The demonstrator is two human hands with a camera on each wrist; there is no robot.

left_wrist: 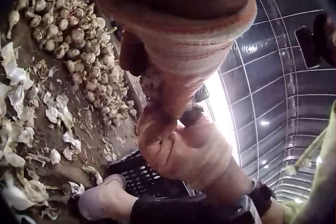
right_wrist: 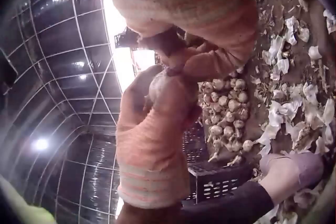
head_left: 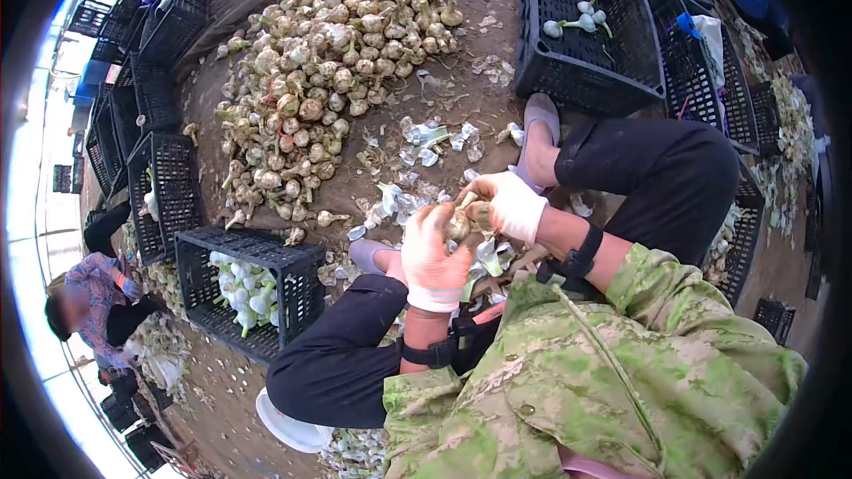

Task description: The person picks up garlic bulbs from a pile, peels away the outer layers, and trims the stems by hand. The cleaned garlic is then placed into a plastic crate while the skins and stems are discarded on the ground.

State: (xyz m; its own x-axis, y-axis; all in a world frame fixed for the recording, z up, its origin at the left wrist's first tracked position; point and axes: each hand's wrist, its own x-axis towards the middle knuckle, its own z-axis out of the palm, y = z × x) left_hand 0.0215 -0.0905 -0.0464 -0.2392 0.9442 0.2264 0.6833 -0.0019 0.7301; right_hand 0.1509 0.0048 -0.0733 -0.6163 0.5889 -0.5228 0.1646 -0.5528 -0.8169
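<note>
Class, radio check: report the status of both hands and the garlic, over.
Left hand and right hand on one garlic bulb. Bulb partly hidden by fingers. Loose skins below, nothing seen blocking.

The gloved left hand (head_left: 435, 257) and right hand (head_left: 513, 206) meet closely, fingers curled; behind them, the left forearm (head_left: 426, 330) and right forearm (head_left: 564, 234) angle inward.

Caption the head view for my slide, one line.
Gloved left hand and right hand hold a garlic bulb near a brownish heap of others, with whiter bulbs in a black crate.
</note>
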